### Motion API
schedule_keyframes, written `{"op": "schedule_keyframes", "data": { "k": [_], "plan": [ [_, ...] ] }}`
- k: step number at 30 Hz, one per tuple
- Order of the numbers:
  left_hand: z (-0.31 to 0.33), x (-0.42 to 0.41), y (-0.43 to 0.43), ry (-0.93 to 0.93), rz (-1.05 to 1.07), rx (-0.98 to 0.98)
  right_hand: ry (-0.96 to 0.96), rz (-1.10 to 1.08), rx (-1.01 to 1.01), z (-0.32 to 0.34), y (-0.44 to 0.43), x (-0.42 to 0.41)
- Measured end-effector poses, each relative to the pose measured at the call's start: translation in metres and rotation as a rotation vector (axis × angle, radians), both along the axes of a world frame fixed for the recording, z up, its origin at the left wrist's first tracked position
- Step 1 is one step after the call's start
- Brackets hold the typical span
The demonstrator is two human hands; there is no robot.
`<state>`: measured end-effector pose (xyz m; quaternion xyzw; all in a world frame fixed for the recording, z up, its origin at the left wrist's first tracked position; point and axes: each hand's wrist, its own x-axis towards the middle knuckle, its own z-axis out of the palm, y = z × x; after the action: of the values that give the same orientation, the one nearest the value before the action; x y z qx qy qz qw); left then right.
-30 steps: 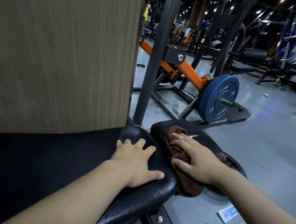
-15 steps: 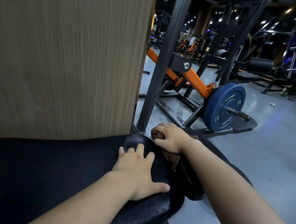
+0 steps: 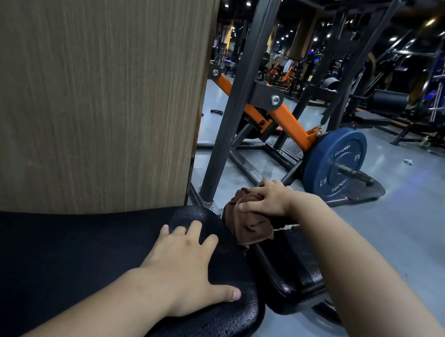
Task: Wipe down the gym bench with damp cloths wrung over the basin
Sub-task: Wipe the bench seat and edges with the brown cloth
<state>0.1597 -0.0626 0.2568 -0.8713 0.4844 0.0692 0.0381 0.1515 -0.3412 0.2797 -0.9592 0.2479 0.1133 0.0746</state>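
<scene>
On the far end of the smaller black seat pad (image 3: 292, 260) lay the bunched brown cloth (image 3: 248, 224), and the right hand (image 3: 269, 199) pressed down on its top, fingers curled over the folds in a grip. The left hand (image 3: 191, 268) lay flat and spread on the long bench pad (image 3: 69, 256), grasping nothing. Beyond stood a blue weight plate (image 3: 336, 161).

- left hand (image 3: 188, 269): bare, no ring, no watch.
- right hand (image 3: 269, 199): bare, no glove.
- both forearms bare, no sleeves in view.
</scene>
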Motion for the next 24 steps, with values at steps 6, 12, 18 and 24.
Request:
{"op": "schedule_keyframes", "data": {
  "k": [6, 12, 18, 24],
  "plan": [
    [-0.004, 0.0, -0.001, -0.023, -0.006, 0.001, 0.021, -0.043, 0.24, 0.025, -0.003, 0.001],
    [-0.001, 0.0, -0.001, -0.019, -0.007, -0.003, -0.123, -0.028, 0.432, 0.015, 0.002, -0.011],
    [-0.002, -0.003, -0.002, -0.026, -0.008, 0.001, -0.447, 0.084, 0.277, -0.023, 0.006, -0.017],
    [-0.002, -0.004, 0.0, -0.035, 0.003, -0.002, -0.398, 0.04, 0.171, -0.023, -0.02, -0.008]
  ]
}}
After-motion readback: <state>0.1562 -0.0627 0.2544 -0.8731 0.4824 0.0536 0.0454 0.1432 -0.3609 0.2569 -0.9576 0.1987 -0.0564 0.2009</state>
